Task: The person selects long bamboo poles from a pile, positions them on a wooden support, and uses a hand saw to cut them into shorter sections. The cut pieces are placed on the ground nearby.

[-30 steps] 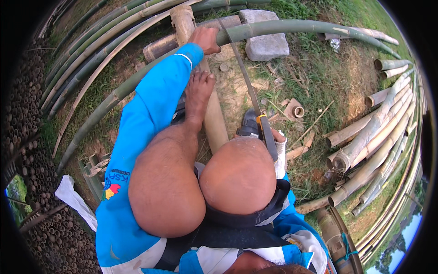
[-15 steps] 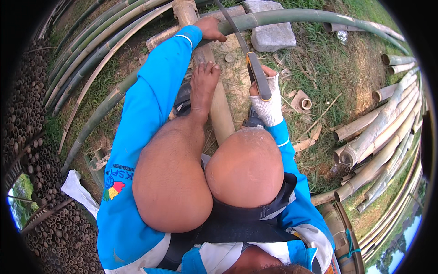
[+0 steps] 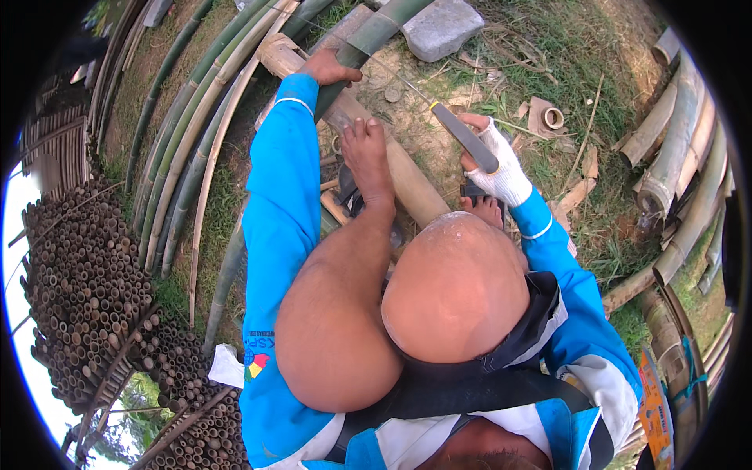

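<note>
A hand saw (image 3: 464,137) with a dark grey handle slants up and leftward from my right hand (image 3: 501,164). That hand wears a white fingerless glove, and its fingers are closed round the handle. The saw's thin blade lies across a thick green bamboo pole (image 3: 384,30) at the top. My bare left hand (image 3: 329,69) grips the same pole close to the blade, left of it. Beneath the green pole runs a pale bamboo pole (image 3: 411,184), with my bare left foot (image 3: 366,149) resting against it.
Long green bamboo poles (image 3: 184,141) lie at the left, beside a big stack of cut bamboo (image 3: 86,313). A grey stone block (image 3: 442,30) sits near the green pole. Cut poles (image 3: 674,133) lie at the right, and a bamboo ring (image 3: 553,118) is on the ground.
My view has turned, so the scene sits rotated. The saw now tilts further left, and my right hand with its handle is farther from the green pole. My left hand keeps its grip.
</note>
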`<state>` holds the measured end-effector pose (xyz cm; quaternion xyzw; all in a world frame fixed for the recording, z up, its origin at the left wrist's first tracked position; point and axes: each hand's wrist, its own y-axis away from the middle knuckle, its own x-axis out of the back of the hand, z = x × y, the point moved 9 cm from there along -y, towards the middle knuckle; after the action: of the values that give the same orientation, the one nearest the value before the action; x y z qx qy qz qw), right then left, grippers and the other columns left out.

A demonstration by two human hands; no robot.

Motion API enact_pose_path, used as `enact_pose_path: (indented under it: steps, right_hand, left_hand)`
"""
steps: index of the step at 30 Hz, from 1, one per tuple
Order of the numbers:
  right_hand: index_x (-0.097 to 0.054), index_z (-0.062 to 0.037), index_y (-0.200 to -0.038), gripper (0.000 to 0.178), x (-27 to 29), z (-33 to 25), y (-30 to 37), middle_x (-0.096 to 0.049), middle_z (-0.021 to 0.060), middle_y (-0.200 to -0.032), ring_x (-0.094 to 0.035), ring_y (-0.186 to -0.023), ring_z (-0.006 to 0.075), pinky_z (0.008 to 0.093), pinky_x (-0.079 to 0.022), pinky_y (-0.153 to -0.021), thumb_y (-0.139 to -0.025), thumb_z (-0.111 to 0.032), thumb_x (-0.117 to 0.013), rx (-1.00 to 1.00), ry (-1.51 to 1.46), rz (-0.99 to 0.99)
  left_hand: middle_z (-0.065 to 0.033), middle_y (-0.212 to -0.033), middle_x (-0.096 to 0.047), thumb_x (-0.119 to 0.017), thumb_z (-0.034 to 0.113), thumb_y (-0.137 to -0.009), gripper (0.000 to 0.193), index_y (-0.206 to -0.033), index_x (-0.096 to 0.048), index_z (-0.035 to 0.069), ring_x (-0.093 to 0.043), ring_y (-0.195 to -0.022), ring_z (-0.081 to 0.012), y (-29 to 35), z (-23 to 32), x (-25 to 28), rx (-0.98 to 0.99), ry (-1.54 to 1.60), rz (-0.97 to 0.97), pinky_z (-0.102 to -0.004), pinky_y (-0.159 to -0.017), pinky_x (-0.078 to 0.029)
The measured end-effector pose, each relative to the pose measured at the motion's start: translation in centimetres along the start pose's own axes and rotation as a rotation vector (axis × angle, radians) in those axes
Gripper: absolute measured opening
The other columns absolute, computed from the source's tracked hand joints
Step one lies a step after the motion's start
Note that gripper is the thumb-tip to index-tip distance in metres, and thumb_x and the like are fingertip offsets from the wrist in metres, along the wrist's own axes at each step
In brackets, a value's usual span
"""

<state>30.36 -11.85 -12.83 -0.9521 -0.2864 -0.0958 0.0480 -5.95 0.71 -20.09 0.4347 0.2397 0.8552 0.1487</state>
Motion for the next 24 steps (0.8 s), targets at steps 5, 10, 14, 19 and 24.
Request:
enact_pose_path:
  steps: [5, 10, 14, 19, 24]
  right_hand:
    - [-0.055, -0.0098, -0.146, 0.062, -3.5, -0.8, -6.9, -0.067, 0.0137, -0.130, -0.070, -0.113, 0.0281, 0.0373, -0.057, -0.098, -0.087, -0.006, -0.074, 0.162, 0.001, 0.025]
    - [-0.057, -0.0102, -0.147, 0.065, -3.8, 1.1, -6.3, -0.066, 0.0148, -0.130, -0.070, -0.112, 0.0287, 0.0369, -0.057, -0.097, -0.085, -0.006, -0.076, -0.068, -0.036, -0.097]
    - [-0.058, -0.0101, -0.146, 0.066, -2.7, 0.3, -5.8, -0.065, 0.0160, -0.131, -0.070, -0.115, 0.0326, 0.0389, -0.057, -0.099, -0.083, -0.006, -0.078, 0.068, -0.049, -0.001]
    - [-0.058, -0.0075, -0.145, 0.066, -3.8, -1.7, -6.4, -0.066, 0.0171, -0.135, -0.069, -0.122, 0.0350, 0.0411, -0.056, -0.102, -0.082, -0.007, -0.079, 0.088, 0.003, -0.003]
    - [-0.054, -0.0062, -0.147, 0.066, -0.4, -3.4, -0.8, -0.066, 0.0129, -0.133, -0.068, -0.118, 0.0257, 0.0379, -0.055, -0.100, -0.084, -0.004, -0.077, -0.008, -0.066, -0.041]
  left_hand:
    - [-0.0215, -0.107, -0.080, -0.088, 0.042, -0.068, 0.066, -0.115, -0.076, -0.002, -0.077, -0.101, -0.0336, 2.5, -0.3, 1.3, -0.006, -0.123, 0.248, -0.0425, -0.094, -0.059]
    - [-0.0247, -0.111, -0.077, -0.093, 0.043, -0.067, 0.079, -0.129, -0.068, -0.001, -0.074, -0.107, -0.0420, 5.2, 3.2, 1.1, 0.039, -0.224, 0.513, -0.0485, -0.094, -0.058]
    - [-0.0181, -0.111, -0.070, -0.097, 0.037, -0.067, 0.075, -0.125, -0.062, 0.003, -0.069, -0.109, -0.0392, 7.7, 7.5, -0.6, -0.016, -0.534, 0.932, -0.0497, -0.091, -0.056]
    - [-0.0197, -0.106, -0.075, -0.095, 0.035, -0.070, 0.066, -0.119, -0.064, 0.003, -0.074, -0.102, -0.0403, 6.9, 5.0, -0.8, 0.125, -0.461, 0.854, -0.0512, -0.089, -0.059]
    - [-0.0259, -0.109, -0.078, -0.091, 0.048, -0.072, 0.069, -0.123, -0.073, 0.004, -0.076, -0.103, -0.0433, 6.0, 4.6, 1.4, 0.071, -0.349, 0.639, -0.0510, -0.093, -0.061]
